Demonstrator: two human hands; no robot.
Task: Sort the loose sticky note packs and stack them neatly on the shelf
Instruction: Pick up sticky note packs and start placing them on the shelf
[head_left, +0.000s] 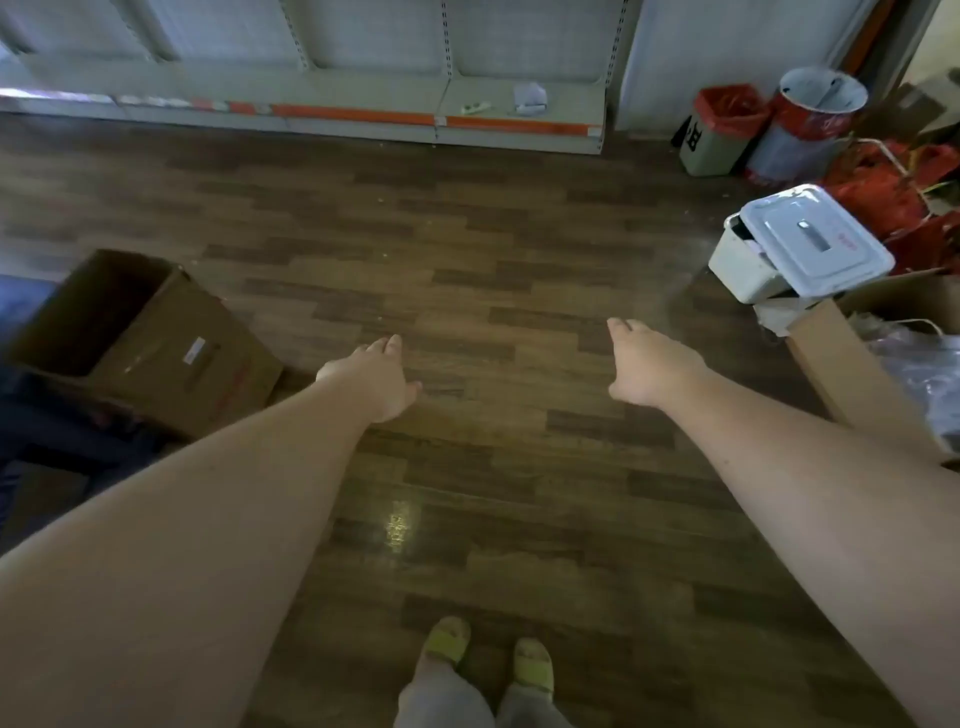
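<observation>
Both my arms stretch forward over a wooden floor. My left hand (376, 376) hangs at centre left, fingers apart, holding nothing. My right hand (647, 364) hangs at centre right, fingers loose and apart, also holding nothing. A low grey shelf (363, 98) with an orange edge strip runs along the far wall. On its right section lie a small pale object (475, 107) and a whitish packet (530, 97); they are too blurred to tell what they are. No sticky note packs can be made out for certain.
An open cardboard box (150, 338) stands at left. At right are a white lidded bin (800, 244), a cardboard box with plastic wrap (893, 364), a green bin with a red liner (719, 130), a metal bucket (810, 119) and red bags. My feet in yellow slippers (488, 660) show below.
</observation>
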